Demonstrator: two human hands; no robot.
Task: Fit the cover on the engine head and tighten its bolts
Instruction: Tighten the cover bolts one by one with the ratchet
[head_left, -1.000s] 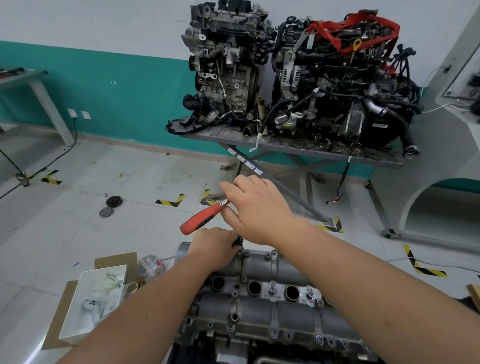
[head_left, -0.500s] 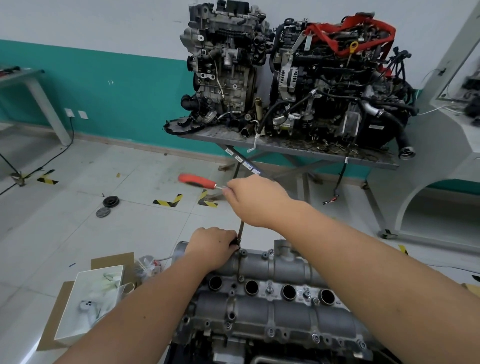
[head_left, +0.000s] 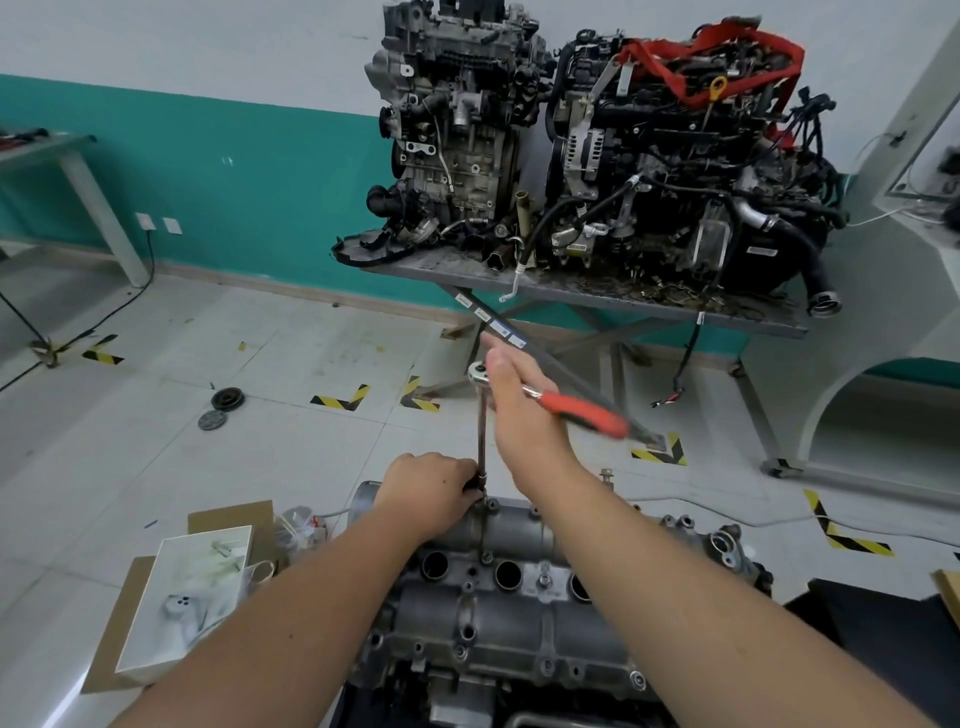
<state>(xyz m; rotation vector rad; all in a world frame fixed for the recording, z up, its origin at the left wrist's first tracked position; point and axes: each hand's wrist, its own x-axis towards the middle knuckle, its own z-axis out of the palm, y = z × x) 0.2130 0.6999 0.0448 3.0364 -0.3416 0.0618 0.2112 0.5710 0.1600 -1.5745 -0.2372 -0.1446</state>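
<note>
The grey metal cover (head_left: 498, 613) lies on the engine head at the bottom middle, with three round holes along its centre and bolts around its edges. A ratchet wrench with a red handle (head_left: 582, 408) stands on a long thin extension (head_left: 481, 441) over a bolt at the cover's far left edge. My left hand (head_left: 431, 491) pinches the extension's lower end at the socket. My right hand (head_left: 524, 410) holds the ratchet just behind its head, and the red handle points right.
Two complete engines (head_left: 597, 150) stand on a grey metal table (head_left: 571, 293) straight ahead. A white box on cardboard (head_left: 182, 608) lies at the left of the engine head. Two round discs (head_left: 221, 408) lie on the tiled floor. A white bench (head_left: 78, 171) stands far left.
The ratchet handle has swung from pointing left round to pointing right, and my right hand has turned with it. My left hand stays at the socket.
</note>
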